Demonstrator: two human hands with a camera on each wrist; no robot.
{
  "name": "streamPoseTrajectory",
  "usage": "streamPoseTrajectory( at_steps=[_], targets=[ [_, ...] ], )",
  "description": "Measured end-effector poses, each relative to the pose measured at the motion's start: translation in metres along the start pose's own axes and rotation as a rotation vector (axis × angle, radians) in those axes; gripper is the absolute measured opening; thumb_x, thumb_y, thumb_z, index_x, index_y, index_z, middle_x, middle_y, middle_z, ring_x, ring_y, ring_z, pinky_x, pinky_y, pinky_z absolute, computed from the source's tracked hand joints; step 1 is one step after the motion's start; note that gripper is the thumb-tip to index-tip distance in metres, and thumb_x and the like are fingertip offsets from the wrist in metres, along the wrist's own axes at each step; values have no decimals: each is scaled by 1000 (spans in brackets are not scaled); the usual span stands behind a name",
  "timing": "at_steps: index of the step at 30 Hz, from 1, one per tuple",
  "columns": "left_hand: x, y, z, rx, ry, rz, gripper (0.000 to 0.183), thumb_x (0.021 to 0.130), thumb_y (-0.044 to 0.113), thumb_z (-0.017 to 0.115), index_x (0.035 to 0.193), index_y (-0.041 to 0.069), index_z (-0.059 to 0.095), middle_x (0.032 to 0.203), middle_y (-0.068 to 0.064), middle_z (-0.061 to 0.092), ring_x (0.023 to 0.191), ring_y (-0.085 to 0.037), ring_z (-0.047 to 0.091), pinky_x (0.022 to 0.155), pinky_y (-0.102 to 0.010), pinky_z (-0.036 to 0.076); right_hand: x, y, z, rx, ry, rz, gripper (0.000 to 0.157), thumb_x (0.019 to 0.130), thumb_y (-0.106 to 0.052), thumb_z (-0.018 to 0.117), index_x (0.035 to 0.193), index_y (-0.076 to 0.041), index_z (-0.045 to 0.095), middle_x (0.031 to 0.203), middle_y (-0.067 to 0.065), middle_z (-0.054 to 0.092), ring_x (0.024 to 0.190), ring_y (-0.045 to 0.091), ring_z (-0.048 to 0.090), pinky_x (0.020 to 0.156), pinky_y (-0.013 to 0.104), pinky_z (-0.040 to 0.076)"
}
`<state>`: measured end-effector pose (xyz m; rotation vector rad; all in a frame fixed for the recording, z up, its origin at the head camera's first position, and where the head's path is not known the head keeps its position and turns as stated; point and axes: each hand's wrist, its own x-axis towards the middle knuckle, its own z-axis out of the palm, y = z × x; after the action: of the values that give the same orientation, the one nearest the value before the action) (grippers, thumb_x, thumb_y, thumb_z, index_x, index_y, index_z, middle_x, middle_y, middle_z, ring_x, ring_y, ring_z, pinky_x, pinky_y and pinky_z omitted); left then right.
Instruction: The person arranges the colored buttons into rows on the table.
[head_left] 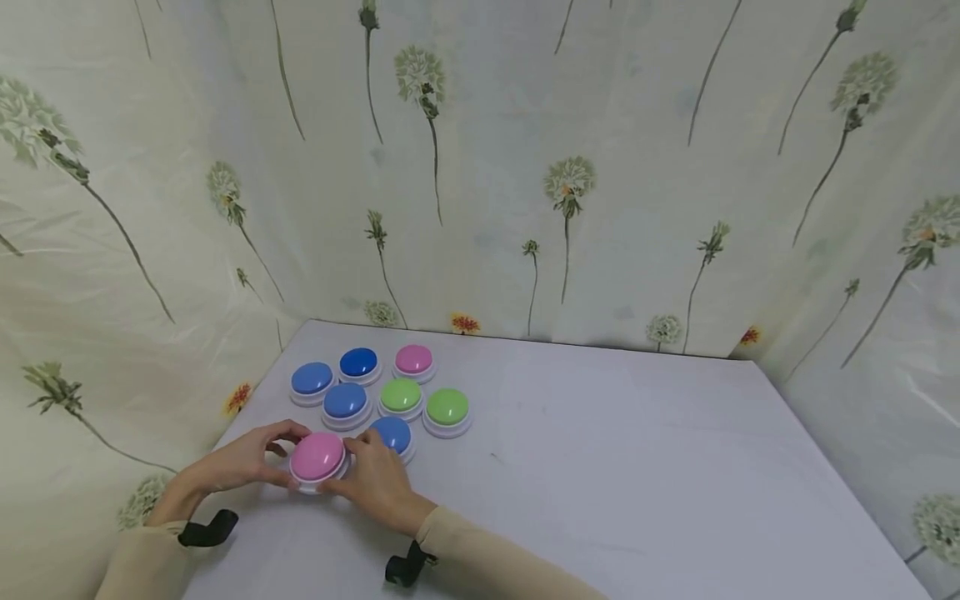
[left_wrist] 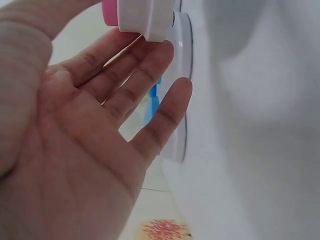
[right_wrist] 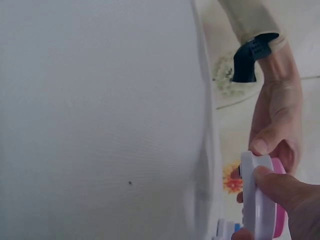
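A pink dome push button point(head_left: 318, 457) with a white base is held between both hands near the table's left edge. The left hand point(head_left: 243, 458) grips its left side, thumb nearer me and fingers at the far side. On the other side, the right hand point(head_left: 378, 483) pinches the rim with thumb and fingers. In the right wrist view the white base point(right_wrist: 252, 200) appears raised off the table. A blue push button point(head_left: 393, 433) stands just beyond the right hand, which partly covers it.
Beyond the hands stand two green buttons point(head_left: 447, 407), another pink button point(head_left: 414, 360) and several blue ones point(head_left: 346, 400), close together. The white table point(head_left: 600, 467) stretches to the right. Flower-printed curtains point(head_left: 495, 167) hang behind and at both sides.
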<state>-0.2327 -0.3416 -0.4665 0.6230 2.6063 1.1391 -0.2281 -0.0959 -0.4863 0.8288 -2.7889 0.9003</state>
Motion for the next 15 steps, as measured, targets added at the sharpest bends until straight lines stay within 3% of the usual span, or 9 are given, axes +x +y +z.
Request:
streamPoseTrajectory(
  at_steps=[7, 15],
  targets=[
    [4, 13, 0, 23, 37, 66, 57, 77, 28, 79, 126, 14, 53, 123, -3, 59, 108, -7, 53, 91, -35, 48, -3, 4, -16, -38, 25, -20, 68, 72, -61, 74, 124, -18, 64, 117, -4, 62, 98, 7, 60, 78, 23, 52],
    [9, 37, 8, 25, 49, 47, 58, 76, 32, 80, 125, 17, 52, 122, -1, 59, 108, -14, 53, 91, -44, 48, -10, 16, -37, -6, 45, -68, 66, 73, -64, 72, 122, -21, 65, 114, -9, 68, 99, 4, 62, 73, 17, 51]
  ],
)
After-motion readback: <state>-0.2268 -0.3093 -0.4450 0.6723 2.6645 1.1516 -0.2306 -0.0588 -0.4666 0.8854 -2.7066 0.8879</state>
